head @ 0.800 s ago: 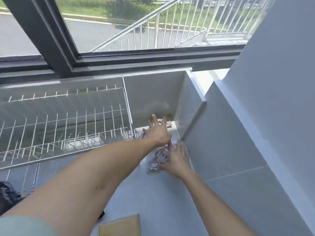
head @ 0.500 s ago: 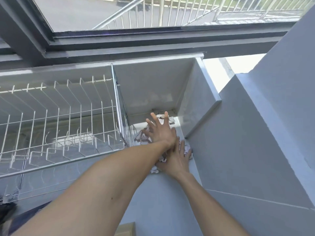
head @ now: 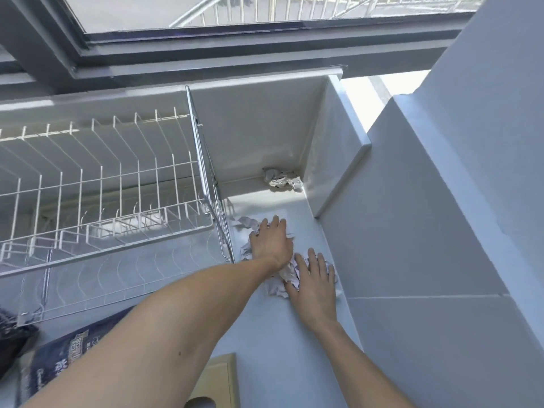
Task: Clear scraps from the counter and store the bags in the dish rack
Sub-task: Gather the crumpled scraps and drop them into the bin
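Observation:
Torn pale paper scraps [head: 276,285] lie on the white counter [head: 288,343] between the dish rack and the right wall. My left hand [head: 270,241] presses flat on the scraps nearest the rack, fingers spread. My right hand [head: 313,278] lies palm down on the scraps beside the wall. Another crumpled scrap [head: 284,180] sits alone in the far corner. The white wire dish rack [head: 103,201] stands on the left with nothing on its upper tier. A dark printed bag [head: 70,357] lies flat on the counter at lower left, partly behind my left forearm.
A tan cardboard box [head: 219,384] sits at the bottom edge. A black object [head: 11,343] pokes in at the far left. A white tiled wall [head: 426,260] bounds the counter on the right, and a window frame [head: 206,54] runs behind.
Both hands have drawn back from the corner toward me, dragging the scraps along the counter. The view has tilted down, revealing the far corner scrap and the dark bag.

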